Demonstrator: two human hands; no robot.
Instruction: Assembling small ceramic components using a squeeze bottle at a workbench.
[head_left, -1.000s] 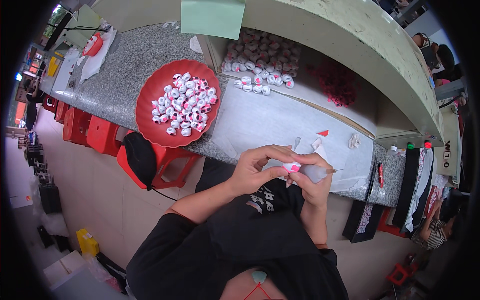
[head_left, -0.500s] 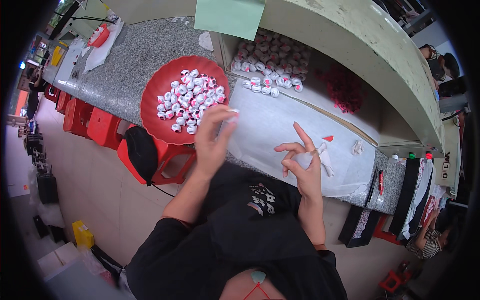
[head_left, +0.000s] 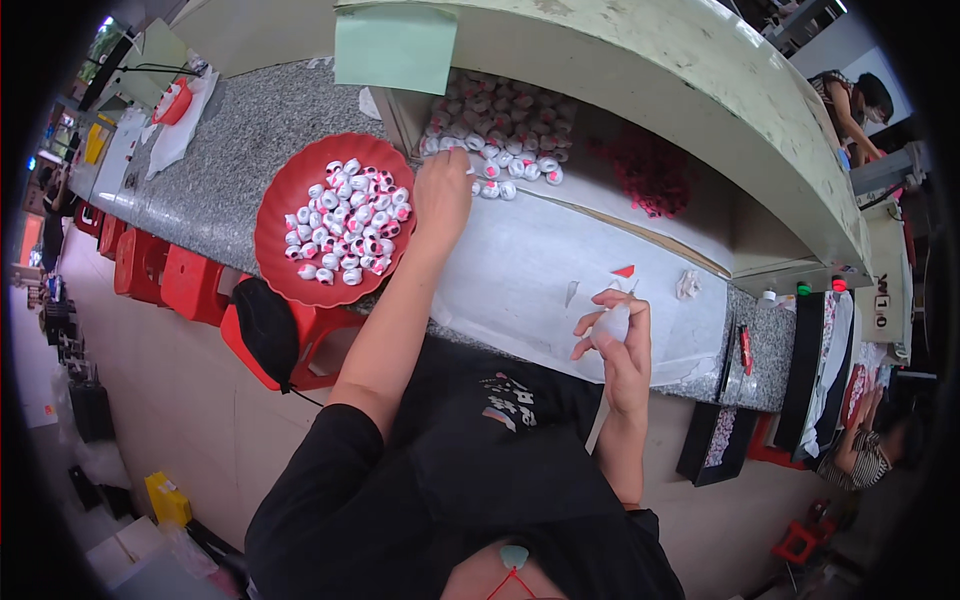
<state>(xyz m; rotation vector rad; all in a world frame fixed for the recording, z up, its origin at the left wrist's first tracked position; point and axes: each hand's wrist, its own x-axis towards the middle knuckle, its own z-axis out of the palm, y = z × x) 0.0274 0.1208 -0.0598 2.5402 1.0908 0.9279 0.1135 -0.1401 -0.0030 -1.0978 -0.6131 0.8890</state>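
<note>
My left hand (head_left: 443, 200) reaches to the near left end of a row of small white-and-pink balls (head_left: 497, 190) at the shelf opening. Its fingers are bent together, and what they hold, if anything, is hidden. In my right hand (head_left: 628, 365) is a small translucent white squeeze bottle (head_left: 611, 322) with a thin tip, held over the white sheet (head_left: 520, 270). A scalloped red bowl (head_left: 275, 185) stands left of my left forearm, heaped with similar balls (head_left: 345, 220) marked pink and dark.
Under the shelf lie many more balls (head_left: 500, 115) and a pile of dark pink pieces (head_left: 650, 180). A red scrap (head_left: 624, 271) and crumpled tissue (head_left: 688, 284) rest on the sheet. A red pen (head_left: 746, 350) lies at right. Red stools (head_left: 195, 285) stand along the counter.
My left hand has moved up from beside the bowl to the row of balls. The bottle in my right hand has tilted more upright, and the fingers have closed round it.
</note>
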